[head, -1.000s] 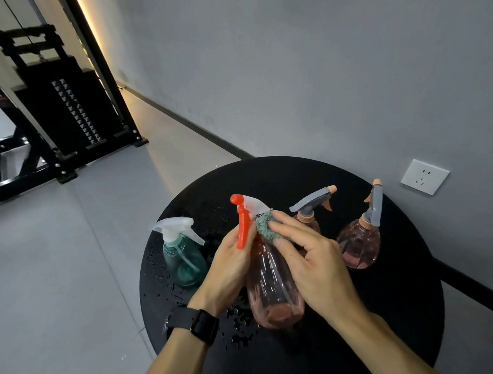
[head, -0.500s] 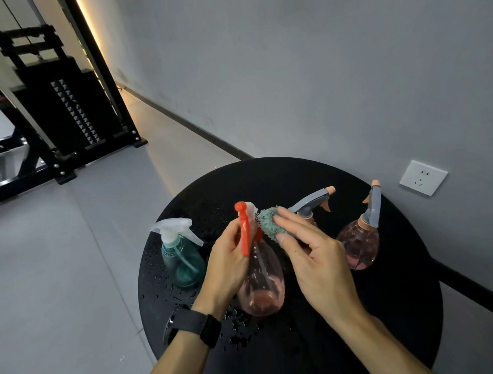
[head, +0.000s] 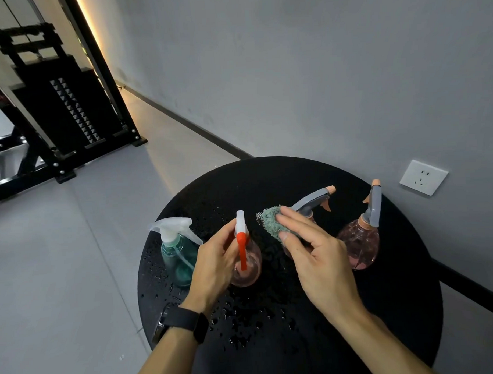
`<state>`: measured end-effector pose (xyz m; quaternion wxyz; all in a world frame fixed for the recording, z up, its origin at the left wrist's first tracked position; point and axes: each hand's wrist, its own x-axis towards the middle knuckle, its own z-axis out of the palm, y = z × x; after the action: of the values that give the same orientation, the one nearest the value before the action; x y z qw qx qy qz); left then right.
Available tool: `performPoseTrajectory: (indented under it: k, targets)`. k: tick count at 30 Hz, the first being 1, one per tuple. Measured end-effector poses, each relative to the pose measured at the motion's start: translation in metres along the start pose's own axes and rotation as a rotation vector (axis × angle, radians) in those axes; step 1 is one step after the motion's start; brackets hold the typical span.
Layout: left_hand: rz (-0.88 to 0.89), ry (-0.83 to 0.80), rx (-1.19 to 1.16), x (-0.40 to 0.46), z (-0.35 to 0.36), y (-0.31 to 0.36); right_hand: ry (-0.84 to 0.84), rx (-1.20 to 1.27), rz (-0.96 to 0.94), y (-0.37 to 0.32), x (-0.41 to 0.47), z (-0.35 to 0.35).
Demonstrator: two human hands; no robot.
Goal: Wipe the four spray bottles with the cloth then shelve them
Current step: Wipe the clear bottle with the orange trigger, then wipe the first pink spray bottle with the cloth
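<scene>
Red-trigger bottle (head: 246, 266) is held at the neck by left hand (head: 214, 260), just right of teal bottle (head: 178, 253) on the wet bench (head: 301, 338). Cloth (head: 271, 222) is pinched in right hand (head: 315, 257). Bottle judged light, rigid, likely slippery; neck grip advised.

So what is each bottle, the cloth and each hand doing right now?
Red-trigger bottle: gripped by the left hand, upright or nearly so; whether it touches the table is unclear.
Left hand: gripping that bottle.
Cloth: pinched in the right hand, off the bottle.
Right hand: holding the cloth.
Teal bottle: standing on the table.
Two grey-trigger pink bottles: standing.
Table: wet with droplets.
</scene>
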<state>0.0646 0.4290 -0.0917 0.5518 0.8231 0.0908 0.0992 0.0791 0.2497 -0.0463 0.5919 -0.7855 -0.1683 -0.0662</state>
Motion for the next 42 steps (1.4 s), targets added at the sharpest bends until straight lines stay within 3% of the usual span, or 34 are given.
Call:
performPoseTrajectory:
  k: [16, 29, 33, 38, 42]
  targets:
    - [-0.059, -0.078, 0.005, -0.003, -0.016, -0.001, 0.000, 0.002, -0.001, 0.003, 0.000, 0.001]
    - [-0.045, 0.026, 0.014, -0.006, -0.024, 0.016, 0.000, -0.026, -0.030, -0.003, -0.004, 0.009]
    - [0.027, 0.074, 0.110, -0.007, -0.032, 0.034, 0.002, -0.028, -0.021, -0.004, -0.007, 0.008]
    - [0.096, 0.099, -0.006, -0.017, -0.029, 0.058, 0.027, -0.017, 0.005, -0.003, -0.009, 0.000]
    - [0.223, 0.083, 0.079, -0.016, -0.006, 0.071, 0.082, -0.022, 0.008, 0.002, -0.007, -0.010]
